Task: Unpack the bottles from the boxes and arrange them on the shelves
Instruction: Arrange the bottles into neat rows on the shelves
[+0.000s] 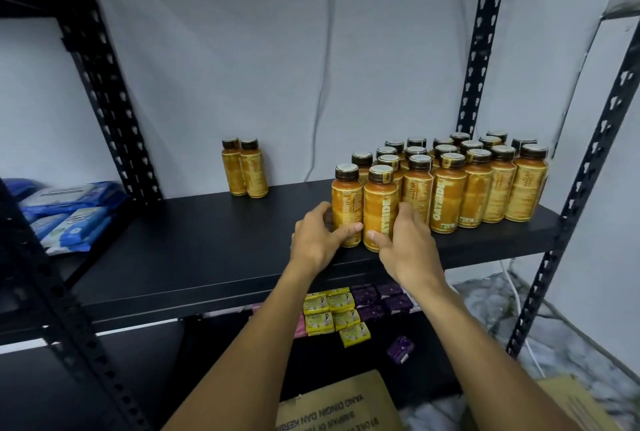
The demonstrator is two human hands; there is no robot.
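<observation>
Nearest, a cardboard box (339,403) lies below. Above it, yellow packets (332,313) and purple packets (381,299) sit on the lower shelf. At the black shelf's (207,247) front edge, the left hand (318,236) grips the left bottle (347,205) and the right hand (405,243) grips the right bottle (377,209), both upright and touching. Just behind stands the bottle cluster (485,185); farther left, a bottle pair (244,167).
</observation>
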